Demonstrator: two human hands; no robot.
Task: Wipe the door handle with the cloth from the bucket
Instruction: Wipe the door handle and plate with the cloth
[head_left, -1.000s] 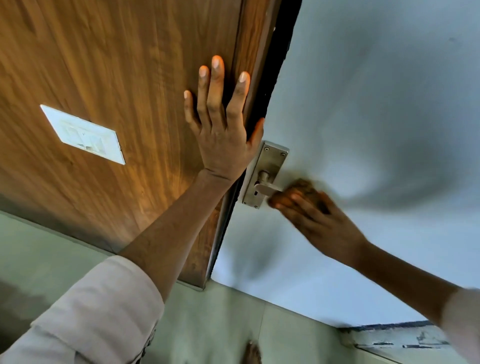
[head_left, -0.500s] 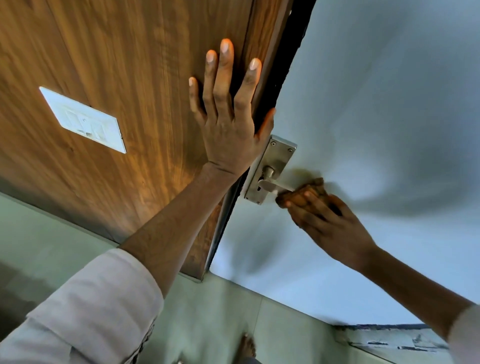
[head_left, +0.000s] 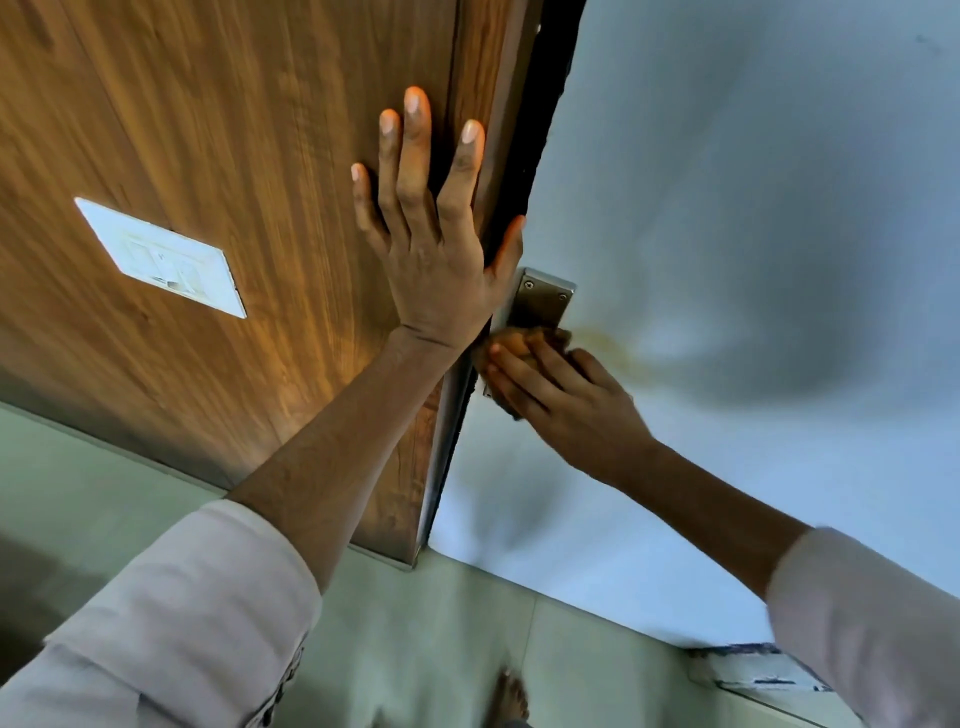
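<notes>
The metal plate of the door handle (head_left: 540, 301) is screwed to a pale grey door (head_left: 753, 208). My right hand (head_left: 566, 395) presses a brown cloth (head_left: 519, 340) against the lower part of the plate, so the lever is hidden under cloth and fingers. A faint brownish smear trails to the right of the cloth on the door. My left hand (head_left: 431, 244) lies flat with fingers spread on the wooden panel (head_left: 234, 156), its thumb at the door's edge just above the plate. No bucket is in view.
A white switch plate (head_left: 161, 257) is set in the wooden panel to the left. A dark gap (head_left: 545, 104) runs between the panel and the door. Pale floor tiles (head_left: 441, 639) and a bare foot (head_left: 511, 699) show below. A painted ledge (head_left: 763, 670) sits at lower right.
My right hand has slid the cloth left along the lever onto the handle plate, now covering the lever. My left hand stays flat on the wood.
</notes>
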